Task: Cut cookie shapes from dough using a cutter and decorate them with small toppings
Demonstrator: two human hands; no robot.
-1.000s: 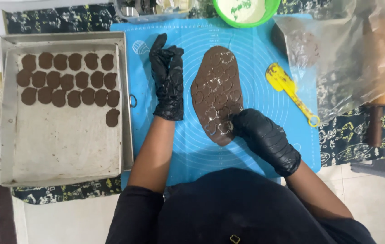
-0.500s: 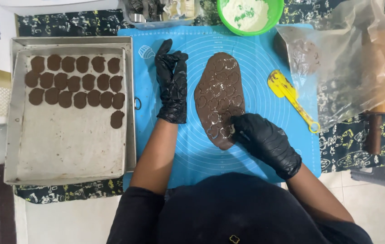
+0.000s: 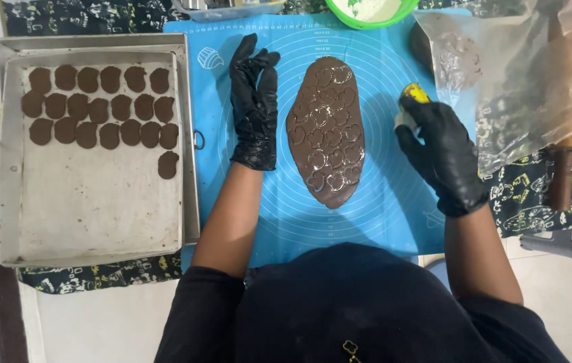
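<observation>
A flat oval sheet of brown dough [image 3: 326, 128], stamped all over with cutter outlines, lies on a blue baking mat [image 3: 380, 202]. My left hand [image 3: 254, 111], in a black glove, rests flat on the mat just left of the dough with its fingers together. My right hand [image 3: 442, 158], also gloved, is to the right of the dough with its fingers curled over a yellow spatula [image 3: 415, 93]. Only the spatula's yellow tip and a pale part show past the fingers.
A metal baking tray [image 3: 98, 208] at the left holds several cut brown dough pieces [image 3: 98, 107] in rows near its far end. A green bowl [image 3: 366, 13] sits behind the mat. A crumpled clear plastic bag [image 3: 521, 74] and a wooden rolling pin [image 3: 561, 175] lie at the right.
My right hand has left the near end of the dough and moved right onto the yellow spatula. My left hand has stayed flat on the mat.
</observation>
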